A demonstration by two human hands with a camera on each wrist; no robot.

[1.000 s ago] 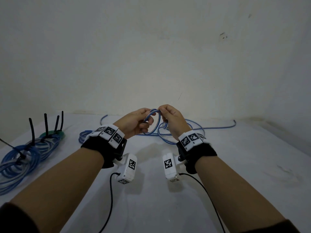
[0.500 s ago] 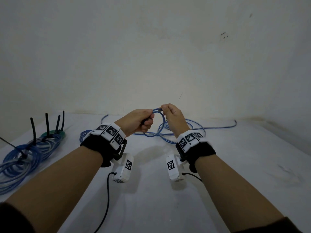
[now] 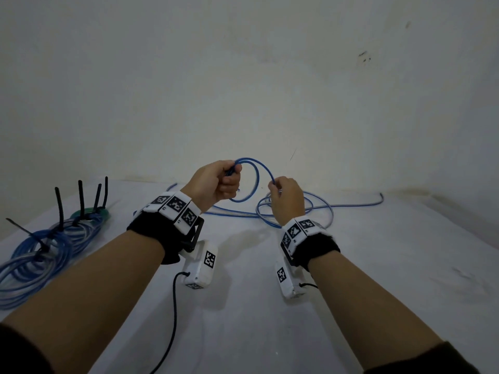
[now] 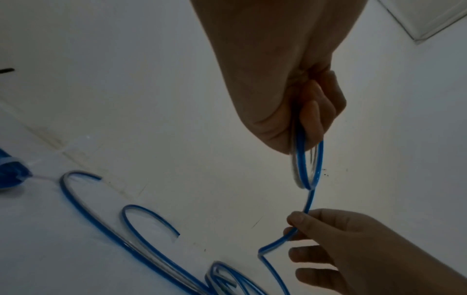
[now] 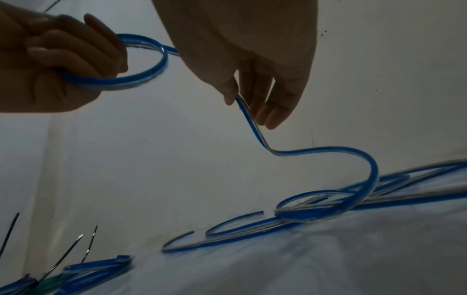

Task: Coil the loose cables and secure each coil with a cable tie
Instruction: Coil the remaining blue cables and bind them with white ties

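Room: White wall stands behind a white tabletop, and that is all I see around me.
Left hand: My left hand is up in the air over the tabletop. Its fingers are curled tight round a small loop of the blue cable.
Right hand: My right hand is up too, near the left one but not touching it. Its thumb and first finger pinch the blue cable just past the loop. The other fingers hang loose and a bit spread.
Cable: From my right hand the blue cable drops down in a bend to the tabletop. The rest of it lies there in loose rings, and one long end runs off to the right by the wall.
Done coils: Far to my left some blue coils lie on the tabletop. Black cable ties are wrapped on them, and their tails stick up.
Green coil: I see a bit of something green at the far end of those coils.
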